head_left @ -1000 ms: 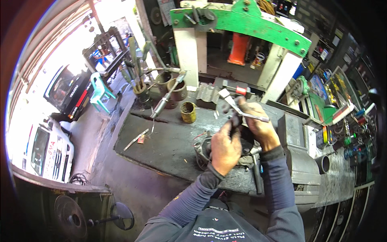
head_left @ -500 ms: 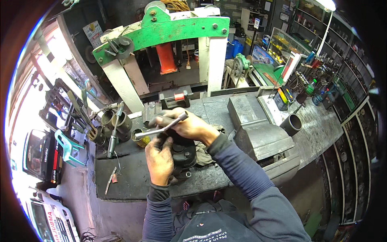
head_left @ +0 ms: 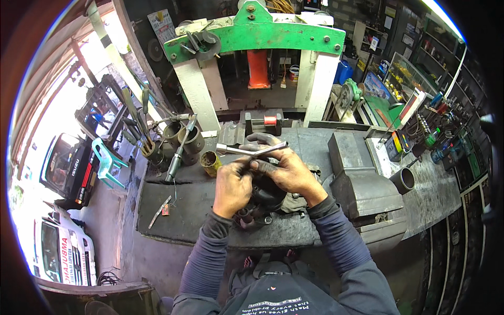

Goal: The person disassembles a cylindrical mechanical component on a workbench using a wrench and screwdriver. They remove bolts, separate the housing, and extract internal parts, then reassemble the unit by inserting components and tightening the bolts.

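Observation:
A bent silver socket wrench (head_left: 236, 150) lies crosswise over my hands, its socket end pointing left. My right hand (head_left: 287, 170) is closed around the wrench near its bend, with the thumb reaching toward the left hand. My left hand (head_left: 233, 188) is closed, its fingers drawn together against the right thumb below the wrench. Whatever the left fingers pinch is hidden. Under both hands a dark, greasy metal part (head_left: 266, 198) rests on the bench, mostly covered by them. A greyish rag (head_left: 292, 203) lies at its right side.
Left of my hands stand a yellow can (head_left: 210, 164) and metal cylinders (head_left: 193, 140) with a long tool across them. A large vise (head_left: 357, 184) sits to the right. Behind the workbench (head_left: 178, 210) rises a green and white press frame (head_left: 283, 39). A thin strip (head_left: 159, 212) lies front left.
The whole view has swung, so the bench appears farther right. The wrench has turned from slanting to nearly level, and my hands have come closer together.

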A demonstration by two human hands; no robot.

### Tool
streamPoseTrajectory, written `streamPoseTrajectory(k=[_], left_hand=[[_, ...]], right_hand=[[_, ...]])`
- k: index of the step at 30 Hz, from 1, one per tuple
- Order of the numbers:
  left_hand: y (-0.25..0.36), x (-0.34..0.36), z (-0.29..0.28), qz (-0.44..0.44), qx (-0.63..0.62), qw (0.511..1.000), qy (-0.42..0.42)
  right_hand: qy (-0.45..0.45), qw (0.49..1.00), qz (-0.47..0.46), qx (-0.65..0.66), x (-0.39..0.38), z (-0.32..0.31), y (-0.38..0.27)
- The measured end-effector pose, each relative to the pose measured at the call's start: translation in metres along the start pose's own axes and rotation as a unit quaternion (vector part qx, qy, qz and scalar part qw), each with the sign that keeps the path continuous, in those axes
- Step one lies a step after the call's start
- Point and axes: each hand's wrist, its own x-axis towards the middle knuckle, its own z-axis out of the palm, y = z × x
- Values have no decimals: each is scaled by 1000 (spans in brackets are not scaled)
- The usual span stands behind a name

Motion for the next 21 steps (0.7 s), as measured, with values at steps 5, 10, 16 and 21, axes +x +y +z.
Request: streamPoseTrajectory(k=[5, 10, 16, 21], left_hand=[[-8, 0, 0, 102, 77, 988, 91], [-27, 6, -8, 6, 81, 994, -73], [-57, 23, -23, 109, 149, 982, -33], [-33, 21, -13, 88, 185, 978, -34]], right_hand=[[29, 996, -89, -1, -6, 4, 9], [71, 986, -17, -151, 5, 20, 33], [87, 989, -4, -118, 19, 41, 31], [85, 991, 36, -93, 28, 38, 25]])
